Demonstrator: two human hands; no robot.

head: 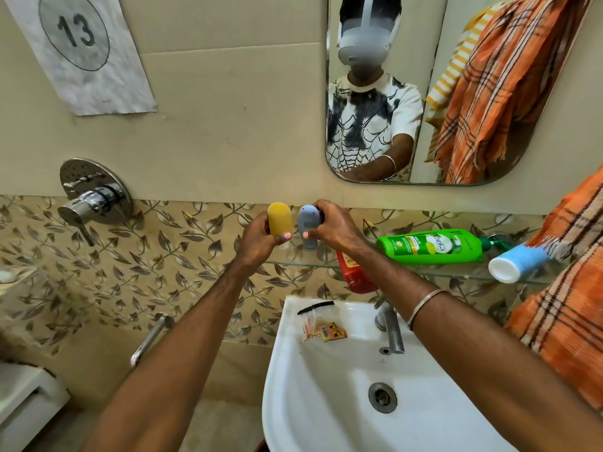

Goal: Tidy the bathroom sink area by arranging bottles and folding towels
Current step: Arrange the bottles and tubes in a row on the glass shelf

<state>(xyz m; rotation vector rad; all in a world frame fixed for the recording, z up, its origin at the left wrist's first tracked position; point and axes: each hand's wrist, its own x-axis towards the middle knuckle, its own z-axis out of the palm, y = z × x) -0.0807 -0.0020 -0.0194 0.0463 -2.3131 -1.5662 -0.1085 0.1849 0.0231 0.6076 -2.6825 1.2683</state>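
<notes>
My left hand (261, 238) grips a small yellow bottle (279, 220), held upright above the left end of the glass shelf (456, 272). Right beside it my right hand (332, 228) grips a small grey bottle (308, 223). On the shelf a green shampoo bottle (430, 246) lies on its side, a red bottle (354, 272) sits partly behind my right forearm, and a blue-and-white bottle (515, 264) lies at the right end. An orange checked towel (564, 288) hangs at the right, draping over the shelf's end.
Below is a white sink (342, 386) with a chrome tap (390, 324); a black comb (315, 308) and a small sachet (323, 331) lie on its rim. A mirror (417, 93) hangs above. A shower mixer (93, 197) and a chrome bar (150, 337) are on the left wall.
</notes>
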